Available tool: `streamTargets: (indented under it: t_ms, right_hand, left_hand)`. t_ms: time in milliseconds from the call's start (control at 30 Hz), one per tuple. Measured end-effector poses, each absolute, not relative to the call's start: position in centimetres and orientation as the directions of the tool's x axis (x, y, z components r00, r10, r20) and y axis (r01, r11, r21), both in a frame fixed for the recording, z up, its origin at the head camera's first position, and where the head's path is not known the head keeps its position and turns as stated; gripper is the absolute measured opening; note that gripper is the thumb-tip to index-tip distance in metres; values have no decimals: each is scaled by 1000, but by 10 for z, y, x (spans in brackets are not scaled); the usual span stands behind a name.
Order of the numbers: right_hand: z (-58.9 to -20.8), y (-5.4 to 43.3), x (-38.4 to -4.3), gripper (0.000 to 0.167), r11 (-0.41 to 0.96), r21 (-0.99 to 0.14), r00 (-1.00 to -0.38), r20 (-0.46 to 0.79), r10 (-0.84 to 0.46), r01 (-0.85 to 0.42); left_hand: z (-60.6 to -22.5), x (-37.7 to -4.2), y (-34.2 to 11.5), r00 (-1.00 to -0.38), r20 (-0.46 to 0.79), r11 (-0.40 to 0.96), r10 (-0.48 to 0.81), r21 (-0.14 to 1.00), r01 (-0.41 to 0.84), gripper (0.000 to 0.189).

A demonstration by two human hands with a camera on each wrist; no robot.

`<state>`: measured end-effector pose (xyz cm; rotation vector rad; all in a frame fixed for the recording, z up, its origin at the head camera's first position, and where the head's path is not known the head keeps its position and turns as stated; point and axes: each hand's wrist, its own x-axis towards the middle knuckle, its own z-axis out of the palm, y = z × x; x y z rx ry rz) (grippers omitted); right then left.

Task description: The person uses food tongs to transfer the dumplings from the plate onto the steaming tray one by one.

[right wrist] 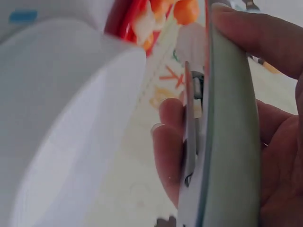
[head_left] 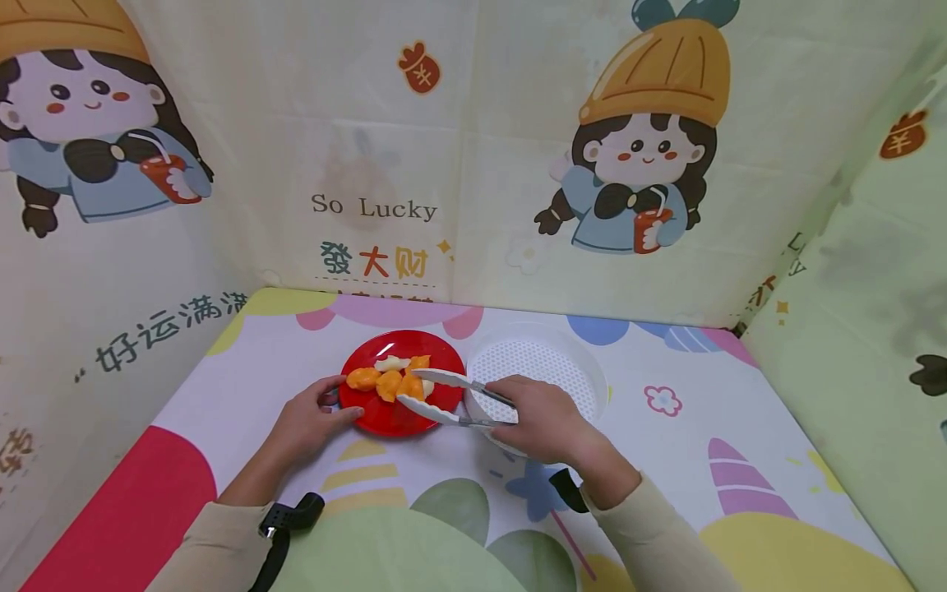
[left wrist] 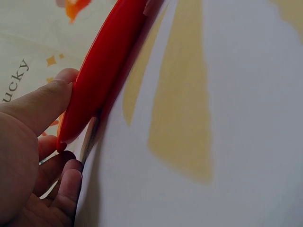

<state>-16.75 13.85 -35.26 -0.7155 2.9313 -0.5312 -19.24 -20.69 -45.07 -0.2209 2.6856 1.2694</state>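
My left hand [head_left: 309, 421] grips the left rim of a red plate [head_left: 399, 427]; in the left wrist view the thumb lies on the edge of the plate [left wrist: 102, 71] and the fingers curl at its underside. Several orange dumplings [head_left: 388, 385] and a few white dumplings [head_left: 392, 363] sit on it. A pair of tongs [head_left: 444, 378] with white tips is held in my right hand [head_left: 543, 421]. Their tips are spread over the right side of the plate, around an orange dumpling [head_left: 411, 385]. The right wrist view shows the fingers wrapped about the tongs' handle [right wrist: 232, 127].
A round white basket [head_left: 533, 366] with a perforated bottom stands right of the plate, partly behind my right hand. A patterned cloth [head_left: 629, 477] covers the table. Printed fabric walls [head_left: 488, 164] rise at the back and both sides.
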Motion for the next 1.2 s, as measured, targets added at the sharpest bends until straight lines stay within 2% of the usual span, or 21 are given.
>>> streamTargets:
  t_ms: [200, 333, 700, 1200]
  right_hand:
    - [-343, 169, -173, 54, 838, -336, -901, 106, -420, -430]
    - [-339, 193, -177, 55, 866, -335, -928, 123, -352, -372]
    - [-346, 253, -188, 61, 934, -301, -981, 74, -178, -193]
    - [-363, 289, -189, 62, 953, -271, -991, 19, -134, -134]
  left_hand:
    - [-450, -193, -207, -975, -211, 626, -65, 752, -205, 88]
    - [-451, -192, -208, -975, -211, 625, -66, 753, -205, 88]
    - [-449, -192, -208, -974, -214, 623, -68, 754, -209, 90]
    - [-450, -192, -207, -972, -225, 625, -73, 749, -221, 91]
